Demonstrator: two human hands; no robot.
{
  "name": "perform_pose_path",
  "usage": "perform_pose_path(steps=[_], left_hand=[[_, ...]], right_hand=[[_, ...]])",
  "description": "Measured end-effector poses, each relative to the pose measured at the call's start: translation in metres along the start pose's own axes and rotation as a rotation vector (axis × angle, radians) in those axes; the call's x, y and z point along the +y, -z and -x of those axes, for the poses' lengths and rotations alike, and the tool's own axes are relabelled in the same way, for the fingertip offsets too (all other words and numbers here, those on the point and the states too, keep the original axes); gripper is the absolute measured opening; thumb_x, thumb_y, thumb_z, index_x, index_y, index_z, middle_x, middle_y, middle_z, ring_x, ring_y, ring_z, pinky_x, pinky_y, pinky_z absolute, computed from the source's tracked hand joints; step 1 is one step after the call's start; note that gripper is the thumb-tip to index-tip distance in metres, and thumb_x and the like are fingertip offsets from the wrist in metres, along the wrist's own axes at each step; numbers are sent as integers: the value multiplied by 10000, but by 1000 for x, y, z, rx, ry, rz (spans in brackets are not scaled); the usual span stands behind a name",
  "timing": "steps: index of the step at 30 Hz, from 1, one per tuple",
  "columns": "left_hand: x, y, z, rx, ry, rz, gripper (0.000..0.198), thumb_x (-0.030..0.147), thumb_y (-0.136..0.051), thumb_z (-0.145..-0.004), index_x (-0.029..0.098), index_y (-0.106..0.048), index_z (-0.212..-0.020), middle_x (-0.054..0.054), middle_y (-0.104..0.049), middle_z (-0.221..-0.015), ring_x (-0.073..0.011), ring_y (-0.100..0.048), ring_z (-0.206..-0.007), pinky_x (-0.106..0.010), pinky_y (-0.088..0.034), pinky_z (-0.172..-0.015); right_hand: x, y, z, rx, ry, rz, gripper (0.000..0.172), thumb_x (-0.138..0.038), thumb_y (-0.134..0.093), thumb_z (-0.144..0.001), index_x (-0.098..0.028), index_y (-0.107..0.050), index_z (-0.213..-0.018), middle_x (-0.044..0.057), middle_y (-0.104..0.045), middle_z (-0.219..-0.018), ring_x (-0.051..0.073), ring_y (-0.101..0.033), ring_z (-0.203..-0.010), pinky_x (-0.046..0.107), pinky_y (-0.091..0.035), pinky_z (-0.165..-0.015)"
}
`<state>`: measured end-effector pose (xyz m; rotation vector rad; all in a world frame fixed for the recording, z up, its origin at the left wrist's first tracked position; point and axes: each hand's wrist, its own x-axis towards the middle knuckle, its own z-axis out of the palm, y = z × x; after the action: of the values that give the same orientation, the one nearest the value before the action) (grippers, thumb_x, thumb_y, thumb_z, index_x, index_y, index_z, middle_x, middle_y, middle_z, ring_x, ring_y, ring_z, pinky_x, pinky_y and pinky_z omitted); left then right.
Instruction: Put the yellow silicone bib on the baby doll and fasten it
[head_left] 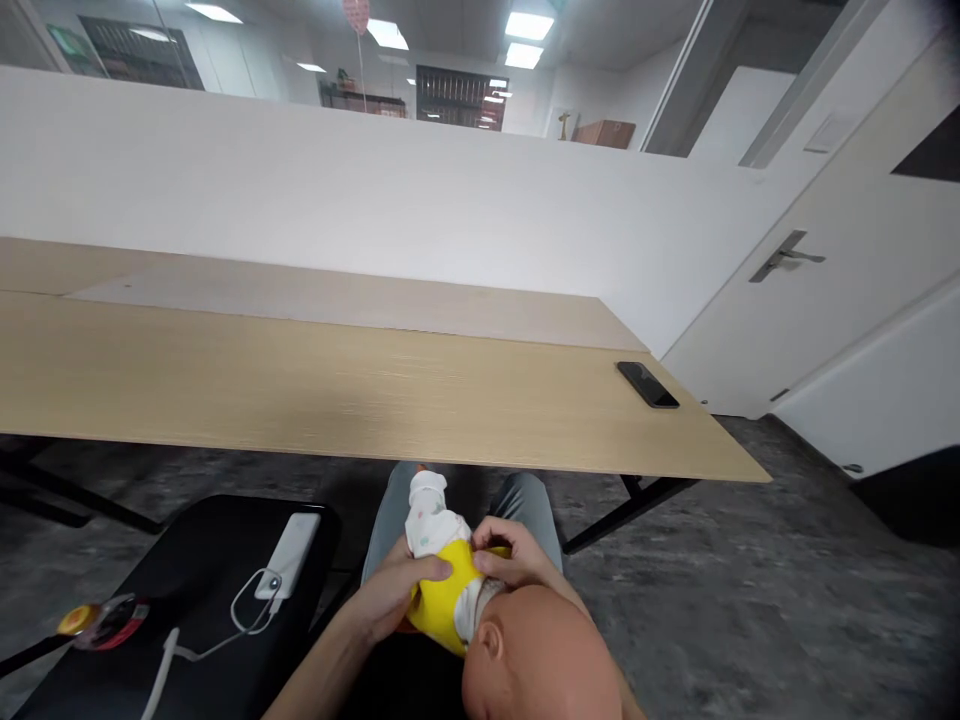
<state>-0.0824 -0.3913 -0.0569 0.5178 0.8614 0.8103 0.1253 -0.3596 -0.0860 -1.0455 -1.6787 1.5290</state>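
A bald baby doll [540,650] lies across my lap, its head toward me and its legs pointing to the table. It wears a yellow top [450,600] with white at the neck, and white patterned trousers [433,530]. My left hand [394,592] is wrapped round the doll's side, thumb pressed on the yellow top. On the other side, my right hand [517,553] has its fingers bent and closed on the yellow cloth near the doll's arm. The doll's face is mostly turned out of sight, and its head covers part of my right forearm.
A wooden table [300,375] stands in front of my knees, with a black phone [648,385] at its right end. On my left, a black chair seat [202,560] carries a white power bank [288,555] with a cable, and a bottle [112,620]. A door [840,280] is at right.
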Motion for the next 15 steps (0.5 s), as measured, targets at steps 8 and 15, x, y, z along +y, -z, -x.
perform_pose_path(steps=[8,15], left_hand=[[-7,3,-2,-2,32,-42,649,232,-798,-592,186,-610,-1212,-64,-715,-963,-265,-664,-910,-354,-477,-834],[-14,5,-10,9,-43,-126,534,386,-858,-595,181,-643,-1038,-60,-715,-920,-283,-671,-911,-345,-483,-825]], right_hand=[[12,-5,4,-1,-21,-37,386,-476,-744,-665,-155,-536,-720,-21,-484,-683,102,-408,-645,237,-329,-608],[10,-12,4,32,-49,-68,396,-504,-744,-681,-143,-591,-727,-1,-528,-693,109,-434,-648,239,-336,-593]])
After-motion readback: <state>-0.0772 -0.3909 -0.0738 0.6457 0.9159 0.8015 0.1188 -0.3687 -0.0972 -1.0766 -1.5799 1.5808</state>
